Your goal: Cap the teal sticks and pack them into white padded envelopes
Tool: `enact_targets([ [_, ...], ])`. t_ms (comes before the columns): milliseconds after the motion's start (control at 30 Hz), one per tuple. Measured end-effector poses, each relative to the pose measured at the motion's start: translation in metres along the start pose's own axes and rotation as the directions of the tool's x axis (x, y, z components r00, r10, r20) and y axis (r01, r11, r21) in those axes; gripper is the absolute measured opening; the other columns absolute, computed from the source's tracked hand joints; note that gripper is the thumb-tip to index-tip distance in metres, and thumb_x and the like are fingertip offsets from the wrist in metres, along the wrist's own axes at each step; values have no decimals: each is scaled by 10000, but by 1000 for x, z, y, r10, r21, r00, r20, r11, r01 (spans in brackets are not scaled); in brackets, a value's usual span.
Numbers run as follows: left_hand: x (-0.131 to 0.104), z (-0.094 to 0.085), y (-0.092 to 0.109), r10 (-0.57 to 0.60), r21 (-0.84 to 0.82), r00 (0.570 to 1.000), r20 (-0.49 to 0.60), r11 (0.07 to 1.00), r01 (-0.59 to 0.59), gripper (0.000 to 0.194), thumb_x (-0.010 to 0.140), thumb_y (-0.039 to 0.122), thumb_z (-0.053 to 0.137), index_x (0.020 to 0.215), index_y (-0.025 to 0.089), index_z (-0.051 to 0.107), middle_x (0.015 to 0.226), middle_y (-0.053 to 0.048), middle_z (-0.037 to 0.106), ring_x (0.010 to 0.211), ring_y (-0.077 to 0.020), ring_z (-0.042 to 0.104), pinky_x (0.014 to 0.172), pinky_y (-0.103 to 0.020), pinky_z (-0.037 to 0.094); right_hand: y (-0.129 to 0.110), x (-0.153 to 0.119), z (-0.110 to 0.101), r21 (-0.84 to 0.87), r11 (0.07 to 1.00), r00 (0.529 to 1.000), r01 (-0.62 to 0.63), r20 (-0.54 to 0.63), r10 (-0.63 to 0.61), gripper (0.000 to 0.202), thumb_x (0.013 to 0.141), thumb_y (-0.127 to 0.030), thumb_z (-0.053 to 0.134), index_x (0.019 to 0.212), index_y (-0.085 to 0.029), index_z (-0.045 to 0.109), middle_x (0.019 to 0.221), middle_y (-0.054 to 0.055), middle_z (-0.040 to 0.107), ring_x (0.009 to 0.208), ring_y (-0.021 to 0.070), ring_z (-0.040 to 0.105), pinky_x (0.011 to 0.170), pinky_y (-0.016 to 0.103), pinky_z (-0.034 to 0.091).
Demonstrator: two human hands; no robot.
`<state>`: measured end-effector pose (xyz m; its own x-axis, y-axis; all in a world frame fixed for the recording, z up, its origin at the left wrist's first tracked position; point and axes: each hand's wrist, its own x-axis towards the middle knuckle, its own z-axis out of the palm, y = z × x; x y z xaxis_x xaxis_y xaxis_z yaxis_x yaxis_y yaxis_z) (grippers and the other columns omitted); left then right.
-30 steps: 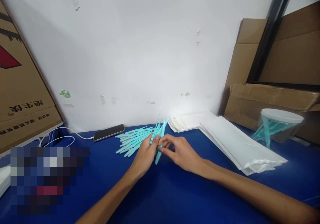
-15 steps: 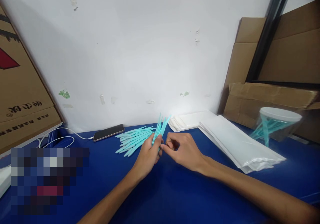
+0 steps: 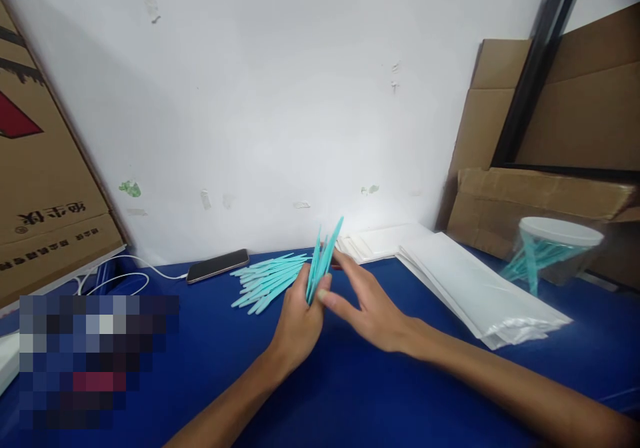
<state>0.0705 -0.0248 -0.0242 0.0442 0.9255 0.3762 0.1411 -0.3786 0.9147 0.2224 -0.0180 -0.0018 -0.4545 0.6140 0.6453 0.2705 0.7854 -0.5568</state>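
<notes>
My left hand is wrapped round a bundle of thin turquoise sticks with tapered tips, which point up and slightly right. Beside it, my right hand has its thumb and fingers spread, the thumb at the lower part of the bundle and the fingertips partly hidden behind the sticks. A fanned pile of similar turquoise sticks lies on the blue table, just left of my left hand.
A phone with a white cable lies at the back left. Clear plastic bags and white packets lie to the right. Farther right is a white-rimmed clear container with turquoise sticks. Cardboard stands at the left.
My right hand has opened from a curled pose, its fingers now reaching up behind the bundle. The sticks in my left hand have shifted and sit more tightly together.
</notes>
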Motion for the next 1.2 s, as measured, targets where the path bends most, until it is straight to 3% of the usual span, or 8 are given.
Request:
enact_targets([
  [167,-2,2,0,155,90,983,95,982,-164,319,946,296,518,1256,233,559,981,-24,669,787,-167,581,765,-272,473,-8,-6,5,-72,997,999,-16,46,19,375,1004,-363,486,1349,-221,443,1201,95,600,1079,239,574,975,428,486],
  [267,-2,4,-5,128,89,989,73,987,-135,303,930,281,529,1224,225,576,896,-18,662,733,-161,579,691,-257,478,-3,-7,5,-123,992,998,-2,68,10,368,1005,-350,489,1344,-215,440,1159,101,606,1045,244,579,965,452,491],
  [400,-1,5,-7,43,58,995,89,997,-48,315,929,392,538,1182,215,595,696,17,610,532,-140,518,540,-248,444,1,-8,5,-166,986,997,-11,68,23,481,1003,-391,499,1433,-223,364,1331,140,549,1196,285,543,1017,499,470],
  [600,-2,3,0,117,21,993,-14,993,-116,254,929,424,553,1053,212,619,811,-8,641,691,-163,560,664,-259,459,2,-11,4,-258,961,994,103,58,-91,730,1001,-388,496,1579,-246,73,1460,143,470,1345,304,447,1100,525,405],
  [733,-2,5,-4,92,-9,996,10,996,-91,209,913,384,581,1011,203,618,826,-2,637,705,-151,552,683,-250,463,3,-9,4,-324,931,986,164,89,-143,729,996,-369,508,1579,-253,87,1459,136,477,1315,300,471,1086,525,414],
  [900,1,9,-11,131,-9,990,-55,991,-131,142,892,328,594,855,192,616,776,2,623,716,-151,546,703,-248,461,4,-7,2,-340,933,992,116,87,-91,661,1000,-355,502,1563,-271,167,1360,113,572,1185,282,570,1035,514,455],
  [1067,1,7,-2,39,-45,997,-63,998,-42,335,931,419,546,676,205,508,564,41,498,509,-109,451,509,-223,393,3,-7,1,-350,927,991,133,42,-126,755,988,-380,519,1580,-271,64,1367,120,571,1202,293,566,1035,528,447],
  [1200,4,2,10,54,-63,993,-102,996,-61,364,949,446,527,682,200,523,564,33,567,514,-109,533,577,-230,455,0,-8,3,-340,933,992,115,87,-91,841,963,-441,558,1584,-250,25,1280,131,618,1165,304,589,1011,521,458],
])
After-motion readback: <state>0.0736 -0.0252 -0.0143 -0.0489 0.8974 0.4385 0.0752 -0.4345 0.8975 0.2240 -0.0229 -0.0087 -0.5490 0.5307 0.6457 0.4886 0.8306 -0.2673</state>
